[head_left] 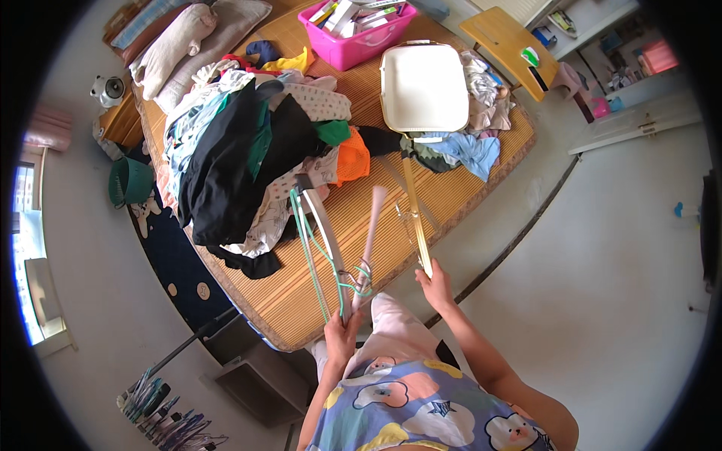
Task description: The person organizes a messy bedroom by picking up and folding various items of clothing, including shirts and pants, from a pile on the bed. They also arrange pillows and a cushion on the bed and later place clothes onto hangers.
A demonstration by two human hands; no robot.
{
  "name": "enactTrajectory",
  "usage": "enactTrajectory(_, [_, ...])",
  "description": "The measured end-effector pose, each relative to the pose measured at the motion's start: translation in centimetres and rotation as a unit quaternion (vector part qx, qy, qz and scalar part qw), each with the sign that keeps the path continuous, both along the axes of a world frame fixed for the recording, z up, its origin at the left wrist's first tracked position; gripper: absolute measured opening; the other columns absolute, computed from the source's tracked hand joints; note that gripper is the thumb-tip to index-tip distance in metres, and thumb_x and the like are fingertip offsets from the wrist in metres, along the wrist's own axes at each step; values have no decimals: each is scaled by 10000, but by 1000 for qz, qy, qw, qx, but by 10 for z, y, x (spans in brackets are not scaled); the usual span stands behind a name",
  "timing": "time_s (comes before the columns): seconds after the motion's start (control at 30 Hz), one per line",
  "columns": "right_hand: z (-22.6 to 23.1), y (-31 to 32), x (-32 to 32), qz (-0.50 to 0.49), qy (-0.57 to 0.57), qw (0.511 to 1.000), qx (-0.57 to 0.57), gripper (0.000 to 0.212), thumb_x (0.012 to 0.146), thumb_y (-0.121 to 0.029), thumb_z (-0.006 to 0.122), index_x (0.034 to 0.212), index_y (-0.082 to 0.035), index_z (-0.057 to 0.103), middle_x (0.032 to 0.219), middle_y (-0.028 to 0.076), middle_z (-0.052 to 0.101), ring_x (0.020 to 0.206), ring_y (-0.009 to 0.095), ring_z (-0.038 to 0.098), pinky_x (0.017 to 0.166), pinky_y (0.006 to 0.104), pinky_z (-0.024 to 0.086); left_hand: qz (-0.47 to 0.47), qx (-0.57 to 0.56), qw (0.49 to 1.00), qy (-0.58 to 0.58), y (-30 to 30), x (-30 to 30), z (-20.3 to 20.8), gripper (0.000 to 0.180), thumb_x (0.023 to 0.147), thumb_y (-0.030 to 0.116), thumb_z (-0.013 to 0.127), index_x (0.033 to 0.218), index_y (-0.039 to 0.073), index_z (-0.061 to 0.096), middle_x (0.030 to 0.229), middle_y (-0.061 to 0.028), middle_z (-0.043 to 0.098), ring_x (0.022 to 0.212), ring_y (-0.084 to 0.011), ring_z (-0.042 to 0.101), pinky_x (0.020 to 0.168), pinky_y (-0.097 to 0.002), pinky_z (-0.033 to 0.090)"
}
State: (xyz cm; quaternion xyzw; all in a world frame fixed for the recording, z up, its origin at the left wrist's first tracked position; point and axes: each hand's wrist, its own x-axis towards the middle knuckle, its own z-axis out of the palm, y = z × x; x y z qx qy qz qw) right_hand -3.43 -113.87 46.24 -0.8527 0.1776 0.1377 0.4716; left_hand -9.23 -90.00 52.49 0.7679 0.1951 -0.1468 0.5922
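My left hand (342,338) is closed around a bunch of clothes hangers. Among them are a pale grey hanger (325,225) with a dark tip, a pink hanger (371,229) and some green cord or thin green hanger wire (304,233). Further right, my right hand (434,287) grips the near end of a long gold-coloured hanger (416,214), whose thin metal hook sticks out to its left. The gold hanger's far end reaches toward a white rectangular tub (424,89). Both sets of hangers are held over a bamboo mat (293,301) on the bed.
A big heap of clothes (248,150) covers the bed's left side. Smaller clothes (470,154) lie beside the white tub. Behind stands a pink basket (359,41) of boxes. A wooden table (511,49) is at the far right, a green bucket (129,182) left of the bed.
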Motion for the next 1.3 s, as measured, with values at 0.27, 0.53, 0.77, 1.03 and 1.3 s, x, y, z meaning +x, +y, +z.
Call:
enactTrajectory(0.27, [-34, -8, 110, 68, -7, 997, 45, 451, 852, -105, 548, 1266, -15, 394, 744, 121, 651, 599, 270, 640, 499, 352, 490, 52, 69, 996, 37, -14, 14, -3, 180, 850, 177, 603, 945, 25, 617, 684, -103, 616, 601, -178, 581, 566, -328, 445])
enactTrajectory(0.53, [21, 53, 186, 89, 153, 979, 97, 266, 859, -45, 496, 1108, 26, 435, 722, 121, 628, 505, 159, 589, 400, 286, 456, 91, 53, 994, 33, -10, 13, 7, 212, 859, 195, 596, 997, 35, 608, 688, -136, 610, 614, -238, 595, 590, -347, 452])
enactTrajectory(0.77, [34, 114, 212, 150, 57, 986, 51, 409, 828, -41, 547, 1199, 94, 440, 703, 163, 634, 592, 208, 640, 487, 314, 512, 134, 19, 991, 0, 13, 22, 15, 117, 876, 107, 557, 906, 3, 601, 709, -51, 612, 663, -119, 579, 620, -267, 459])
enactTrajectory(1.03, [29, 162, 208, 242, -181, 953, -31, 529, 824, -13, 548, 1313, 23, 351, 721, 183, 632, 607, 273, 639, 504, 358, 487, 87, -10, 996, 3, 54, 20, 2, 135, 871, 147, 568, 905, 21, 602, 678, -96, 608, 620, -186, 598, 586, -308, 456])
enactTrajectory(1.3, [16, 79, 149, 83, -100, 990, 60, 477, 850, -28, 541, 1302, -57, 393, 771, 113, 632, 734, 190, 654, 606, 312, 505, -50, -46, 997, 37, 83, 16, -1, 146, 869, 158, 596, 893, 13, 597, 655, -56, 591, 597, -131, 558, 559, -287, 439])
